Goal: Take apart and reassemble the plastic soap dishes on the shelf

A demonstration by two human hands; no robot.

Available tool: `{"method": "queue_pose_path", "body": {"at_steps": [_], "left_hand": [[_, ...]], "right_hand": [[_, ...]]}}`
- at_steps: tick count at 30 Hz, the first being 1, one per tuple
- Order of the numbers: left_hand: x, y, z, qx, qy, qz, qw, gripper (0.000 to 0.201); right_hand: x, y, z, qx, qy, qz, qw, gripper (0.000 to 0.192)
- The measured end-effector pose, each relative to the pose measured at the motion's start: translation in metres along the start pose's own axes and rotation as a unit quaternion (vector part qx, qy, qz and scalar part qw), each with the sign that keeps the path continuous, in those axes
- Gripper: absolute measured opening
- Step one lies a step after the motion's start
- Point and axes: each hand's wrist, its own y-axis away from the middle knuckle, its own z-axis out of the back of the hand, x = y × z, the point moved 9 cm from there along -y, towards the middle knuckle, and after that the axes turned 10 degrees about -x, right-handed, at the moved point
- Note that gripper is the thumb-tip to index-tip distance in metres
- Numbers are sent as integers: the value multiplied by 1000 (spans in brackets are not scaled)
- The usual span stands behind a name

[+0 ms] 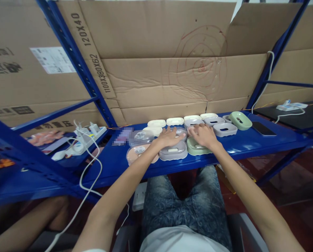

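Observation:
My left hand [169, 136] lies palm down on a grey soap dish [182, 132] in the middle of the blue shelf [251, 144], fingers spread. My right hand [203, 134] rests beside it, fingers down on the same cluster, just behind a green soap dish [195, 149]. In front of my left hand sits a grey lidded dish [173, 152], and to its left a peach dish [136, 153] and a clear one [140, 137]. Whether either hand grips anything is hidden by the fingers.
Cream, grey and white dishes [175, 121] line the back of the shelf; a green dish [240, 120] leans at the right end. A black phone [263, 128] lies further right. A power strip [90, 134] with white cables sits left. Cardboard [158, 70] backs the shelf.

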Motion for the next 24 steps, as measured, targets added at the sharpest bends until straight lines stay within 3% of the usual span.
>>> {"method": "queue_pose_path", "body": {"at_steps": [5, 8, 15, 20, 24], "left_hand": [[-18, 11, 5, -14, 9, -42, 999, 112], [-32, 17, -1, -11, 0, -86, 996, 117], [-42, 21, -8, -84, -29, -138, 987, 95], [-42, 20, -2, -98, -25, -147, 984, 82], [-42, 21, 0, -94, -19, -144, 985, 83]], "right_hand": [[-1, 0, 1, -1, 2, -6, 1000, 64], [-2, 0, 2, -1, 3, -7, 1000, 63], [-1, -2, 2, -17, -13, -12, 1000, 58], [-7, -6, 5, -30, -60, -18, 998, 57], [-19, -16, 19, -50, -125, -10, 991, 65]]}}
